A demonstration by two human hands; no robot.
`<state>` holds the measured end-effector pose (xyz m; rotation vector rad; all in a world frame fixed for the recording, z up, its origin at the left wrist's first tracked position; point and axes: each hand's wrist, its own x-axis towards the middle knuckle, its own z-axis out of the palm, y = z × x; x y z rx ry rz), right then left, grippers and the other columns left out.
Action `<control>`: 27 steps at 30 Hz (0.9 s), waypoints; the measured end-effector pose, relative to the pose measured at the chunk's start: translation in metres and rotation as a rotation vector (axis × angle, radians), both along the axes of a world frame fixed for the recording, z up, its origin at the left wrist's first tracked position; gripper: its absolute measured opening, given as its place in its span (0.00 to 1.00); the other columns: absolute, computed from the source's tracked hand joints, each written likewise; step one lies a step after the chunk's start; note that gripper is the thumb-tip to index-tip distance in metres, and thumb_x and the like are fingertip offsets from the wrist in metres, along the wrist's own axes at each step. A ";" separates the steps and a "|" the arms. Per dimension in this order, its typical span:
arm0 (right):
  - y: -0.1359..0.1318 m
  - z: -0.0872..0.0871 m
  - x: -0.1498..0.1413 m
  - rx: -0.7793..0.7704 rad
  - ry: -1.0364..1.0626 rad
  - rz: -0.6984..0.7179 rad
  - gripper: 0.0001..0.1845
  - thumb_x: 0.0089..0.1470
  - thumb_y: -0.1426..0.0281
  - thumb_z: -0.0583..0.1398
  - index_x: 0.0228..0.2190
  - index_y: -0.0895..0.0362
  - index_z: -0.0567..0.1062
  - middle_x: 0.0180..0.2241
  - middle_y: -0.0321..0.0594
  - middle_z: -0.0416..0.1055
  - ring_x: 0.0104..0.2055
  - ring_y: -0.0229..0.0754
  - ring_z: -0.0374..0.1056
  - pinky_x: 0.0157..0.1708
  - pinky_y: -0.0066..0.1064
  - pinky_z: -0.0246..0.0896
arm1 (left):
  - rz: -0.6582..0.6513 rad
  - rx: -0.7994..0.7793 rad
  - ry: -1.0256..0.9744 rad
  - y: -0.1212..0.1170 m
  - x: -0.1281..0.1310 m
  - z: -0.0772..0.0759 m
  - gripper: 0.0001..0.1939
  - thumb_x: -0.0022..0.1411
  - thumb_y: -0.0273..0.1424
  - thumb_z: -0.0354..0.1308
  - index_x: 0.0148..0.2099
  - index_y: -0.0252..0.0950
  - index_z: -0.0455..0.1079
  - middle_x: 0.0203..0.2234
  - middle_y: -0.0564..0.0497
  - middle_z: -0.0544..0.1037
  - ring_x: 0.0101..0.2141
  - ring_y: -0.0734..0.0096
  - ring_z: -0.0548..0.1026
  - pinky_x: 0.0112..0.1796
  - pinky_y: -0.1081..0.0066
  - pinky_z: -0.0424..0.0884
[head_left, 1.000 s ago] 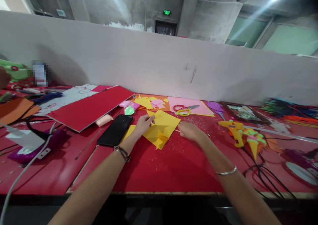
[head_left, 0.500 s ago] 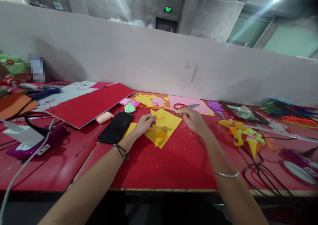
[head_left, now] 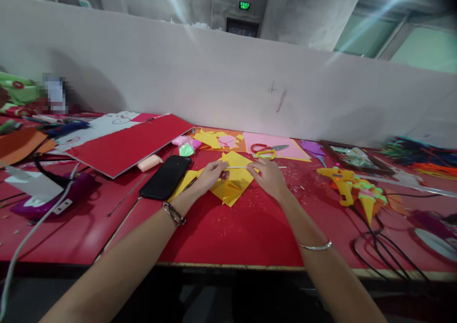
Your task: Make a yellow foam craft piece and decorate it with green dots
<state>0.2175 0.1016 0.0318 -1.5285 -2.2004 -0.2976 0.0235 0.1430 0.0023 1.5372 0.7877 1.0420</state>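
White stick [head_left: 237, 167]: L hand [head_left: 211, 174] & R hand [head_left: 268, 176] both pinching it over yellow paper [head_left: 241, 181], prob positioning; next needs steady aim imo.

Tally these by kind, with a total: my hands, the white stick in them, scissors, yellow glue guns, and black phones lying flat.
Hands: 2 (left hand, right hand)
White stick: 1
Scissors: 1 pair
Yellow glue gun: 1
Black phone: 1
Total: 6
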 end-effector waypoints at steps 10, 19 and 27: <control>-0.001 -0.008 -0.024 -0.012 -0.045 0.097 0.14 0.58 0.67 0.46 0.34 0.57 0.70 0.32 0.40 0.71 0.35 0.39 0.63 0.31 0.30 0.45 | -0.042 0.133 0.077 -0.004 0.001 0.005 0.18 0.56 0.42 0.49 0.24 0.32 0.63 0.17 0.54 0.69 0.19 0.80 0.64 0.25 0.76 0.61; -0.004 -0.012 -0.027 0.039 0.043 0.016 0.13 0.58 0.66 0.48 0.36 0.54 0.71 0.33 0.39 0.71 0.37 0.40 0.62 0.36 0.34 0.39 | -0.130 0.104 0.022 -0.009 0.002 0.009 0.19 0.57 0.43 0.47 0.27 0.31 0.65 0.21 0.50 0.72 0.20 0.78 0.68 0.27 0.74 0.64; -0.006 -0.011 -0.030 0.062 -0.105 0.010 0.16 0.58 0.67 0.46 0.45 0.56 0.66 0.38 0.43 0.69 0.40 0.43 0.59 0.37 0.36 0.40 | -0.243 -0.123 -0.147 -0.009 0.002 0.004 0.15 0.58 0.38 0.47 0.32 0.29 0.66 0.28 0.45 0.76 0.24 0.75 0.71 0.32 0.71 0.66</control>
